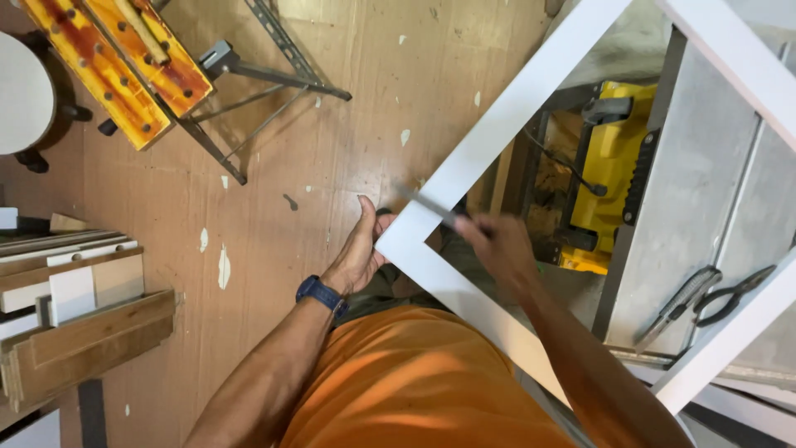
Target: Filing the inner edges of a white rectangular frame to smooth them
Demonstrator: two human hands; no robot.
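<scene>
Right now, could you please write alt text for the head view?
A person's left hand steadies the corner of a white frame while the right hand works a thin dark tool against it, above a wooden floor.

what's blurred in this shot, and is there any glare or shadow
Head view: the right hand and its thin tool are motion-smeared; the left hand, white frame and floor are sharp; soft shadows under the workbench; no harsh glare.

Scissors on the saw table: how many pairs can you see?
2: a grey-handled pair and a black-handled pair, side by side on the saw table at right. Others may be hidden.
</scene>
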